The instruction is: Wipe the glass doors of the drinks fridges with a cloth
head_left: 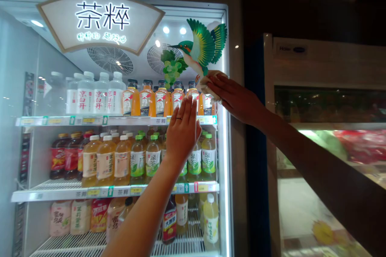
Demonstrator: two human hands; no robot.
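A lit drinks fridge fills the left and middle of the head view, and its glass door (144, 60) is in front of me. My left hand (184, 128) lies against the glass with its fingers stretched upward, holding nothing; a ring is on one finger. Higher and to the right, my right hand (233, 95) presses a pale cloth (211, 84) to the door, just below the bird sticker (200, 46). The palm of that hand hides part of the cloth. Behind the glass, orange drink bottles (146, 100) stand on the top shelf.
A fan-shaped lit sign (102, 24) is at the top of the door. Green tea bottles (153, 156) line the middle shelf (120, 192), with more drinks below. The fridge frame (237, 148) is at the right edge; a second cooler (316, 68) stands beyond it.
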